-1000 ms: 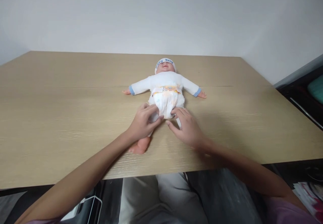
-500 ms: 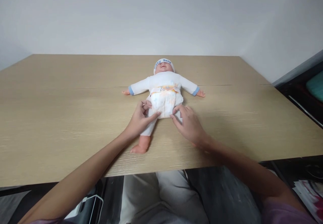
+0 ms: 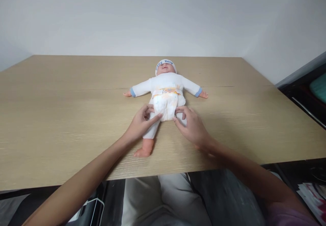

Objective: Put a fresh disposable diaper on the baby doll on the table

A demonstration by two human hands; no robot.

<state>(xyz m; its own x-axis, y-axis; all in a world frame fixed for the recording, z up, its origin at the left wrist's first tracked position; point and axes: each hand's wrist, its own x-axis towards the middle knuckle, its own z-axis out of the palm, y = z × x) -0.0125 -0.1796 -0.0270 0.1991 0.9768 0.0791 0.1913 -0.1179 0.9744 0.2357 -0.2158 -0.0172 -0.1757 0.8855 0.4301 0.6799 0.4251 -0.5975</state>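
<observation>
While the doll is laid face-up around the middle of the table, its diaper is touched at the left edge by the left hand and right edge by the right hand, both kinda curled; whether it's actually pinched can't be told.

The diaper, bunched in front a second ago, now lies flatter.

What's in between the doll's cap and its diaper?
In the head view, the face and then the chest of the white shirt lie between the cap and the diaper.
</observation>
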